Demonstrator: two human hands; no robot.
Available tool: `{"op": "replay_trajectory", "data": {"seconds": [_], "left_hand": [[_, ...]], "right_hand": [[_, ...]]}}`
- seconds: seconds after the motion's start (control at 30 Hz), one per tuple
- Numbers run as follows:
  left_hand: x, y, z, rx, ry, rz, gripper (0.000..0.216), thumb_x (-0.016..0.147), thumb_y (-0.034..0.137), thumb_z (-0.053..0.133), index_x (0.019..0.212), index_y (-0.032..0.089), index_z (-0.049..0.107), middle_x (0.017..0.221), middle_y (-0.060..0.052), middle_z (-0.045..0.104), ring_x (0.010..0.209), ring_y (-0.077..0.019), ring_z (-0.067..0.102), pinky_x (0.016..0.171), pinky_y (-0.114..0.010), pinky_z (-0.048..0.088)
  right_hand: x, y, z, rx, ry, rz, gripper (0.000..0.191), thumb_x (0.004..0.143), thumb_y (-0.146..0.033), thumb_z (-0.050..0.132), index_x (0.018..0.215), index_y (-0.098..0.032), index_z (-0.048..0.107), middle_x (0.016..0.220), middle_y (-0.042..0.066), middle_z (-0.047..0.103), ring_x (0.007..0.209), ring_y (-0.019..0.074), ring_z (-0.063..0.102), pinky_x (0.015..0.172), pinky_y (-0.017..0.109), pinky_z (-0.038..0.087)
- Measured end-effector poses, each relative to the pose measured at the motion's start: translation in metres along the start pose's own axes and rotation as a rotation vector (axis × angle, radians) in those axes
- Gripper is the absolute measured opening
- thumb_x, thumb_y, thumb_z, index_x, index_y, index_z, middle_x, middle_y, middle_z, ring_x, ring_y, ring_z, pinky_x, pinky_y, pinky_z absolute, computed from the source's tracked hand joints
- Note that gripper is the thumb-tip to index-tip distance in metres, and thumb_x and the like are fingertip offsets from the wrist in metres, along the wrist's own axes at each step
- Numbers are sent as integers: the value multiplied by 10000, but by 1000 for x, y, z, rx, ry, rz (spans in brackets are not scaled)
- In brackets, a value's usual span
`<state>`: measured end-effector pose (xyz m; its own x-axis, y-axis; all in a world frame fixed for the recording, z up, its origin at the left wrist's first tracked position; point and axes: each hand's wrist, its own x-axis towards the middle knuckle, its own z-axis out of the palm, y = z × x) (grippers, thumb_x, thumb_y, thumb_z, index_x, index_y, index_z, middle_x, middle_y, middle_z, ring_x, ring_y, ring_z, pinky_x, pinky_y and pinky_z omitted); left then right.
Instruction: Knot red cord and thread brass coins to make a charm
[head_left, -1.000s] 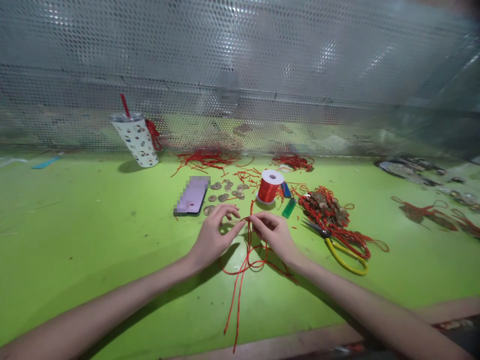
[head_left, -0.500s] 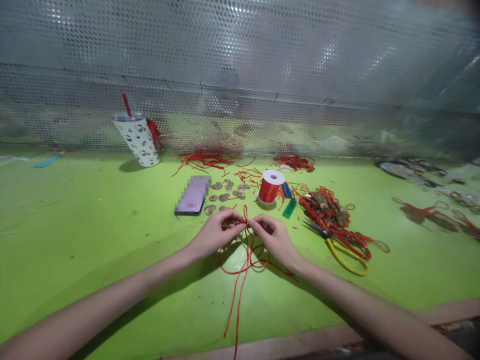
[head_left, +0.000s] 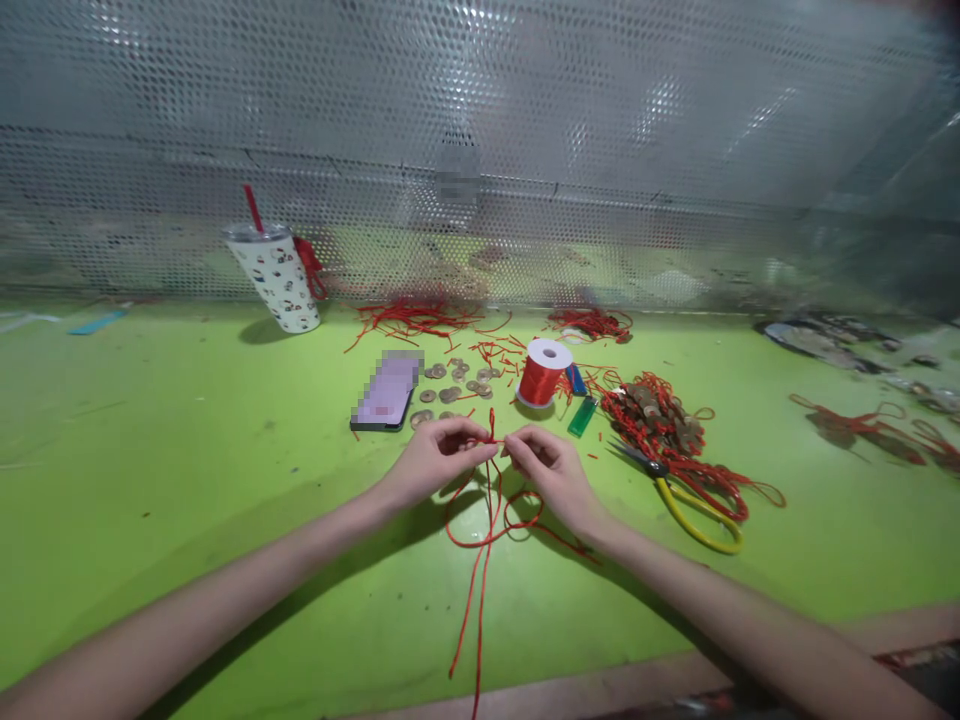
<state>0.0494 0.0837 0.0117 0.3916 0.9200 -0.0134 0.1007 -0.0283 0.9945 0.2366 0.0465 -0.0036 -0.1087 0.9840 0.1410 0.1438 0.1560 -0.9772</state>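
Note:
My left hand (head_left: 431, 460) and my right hand (head_left: 551, 470) meet over the middle of the green table (head_left: 187, 470), fingertips pinched together on a red cord (head_left: 484, 530). The cord crosses between the fingertips, loops under my hands and trails toward the table's near edge. A short end sticks up between the thumbs. Just beyond my hands lie several loose brass coins (head_left: 450, 385) and a spool of red cord (head_left: 541, 373).
A phone (head_left: 386, 393) lies left of the coins. Green and blue lighters (head_left: 581, 415) sit right of the spool. Yellow-handled scissors (head_left: 686, 500) lie by a heap of corded coins (head_left: 656, 415). A cup with a red straw (head_left: 276, 275) stands at the back left. A perforated metal screen closes the back.
My left hand's fingers have closed from spread to a pinch on the cord. Both hands have drawn closer together, and the loop below them has shifted slightly.

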Motion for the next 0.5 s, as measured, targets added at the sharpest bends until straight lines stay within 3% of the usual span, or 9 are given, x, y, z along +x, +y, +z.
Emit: {"op": "replay_trajectory", "data": {"seconds": [0.2,0.5], "left_hand": [[-1,4,0,-40,24,4,244,746,416,784,729,186,705,667,4,586,582,-113,463,538,-261,344],[-2,2,0,-159,-17,-79,275,760,446,770,723,184,697,575,42,419,515,-89,338,480,-237,240]], "right_hand": [[-1,-1,1,18,-9,22,393,917,-562,613,781,-194,611,678,-17,516,608,139,448,561,275,346],[0,-3,1,28,-5,28,388,921,-556,610,783,-193,613,642,-33,493,572,129,421,544,271,327]]}}
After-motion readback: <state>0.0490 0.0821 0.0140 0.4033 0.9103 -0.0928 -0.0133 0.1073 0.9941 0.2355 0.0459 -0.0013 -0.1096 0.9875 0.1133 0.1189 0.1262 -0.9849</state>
